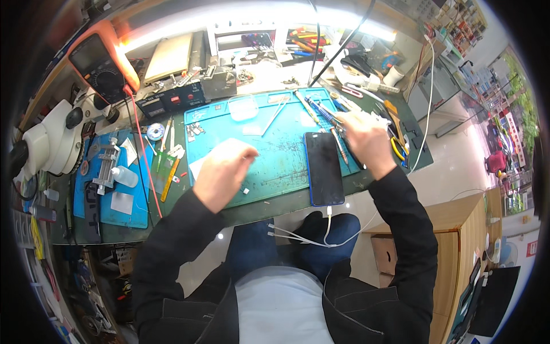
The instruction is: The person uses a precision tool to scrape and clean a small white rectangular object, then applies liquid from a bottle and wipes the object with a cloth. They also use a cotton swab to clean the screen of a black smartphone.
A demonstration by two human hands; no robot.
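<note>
My left hand (224,172) hovers over the left part of the teal work mat (275,166). Its fingers are curled in, thumb and index close together; anything between them is too small to make out. A white piece (196,168) shows beside it. My right hand (366,139) is over the row of pens and screwdrivers at the mat's right side, fingers closed by a blue screwdriver (318,110); their grip is partly hidden. A dark-screened phone (324,170) with a blue edge lies between my hands, a white charging cable (329,221) plugged into its lower end.
A clear round dish (243,108) and white tweezers (275,116) lie on the mat. Left stand an orange-cased multimeter (102,66), a white microscope (51,140) and a small bottle (124,176). Yellow-handled pliers (397,149) are at right. Red and black leads hang across the bench's left.
</note>
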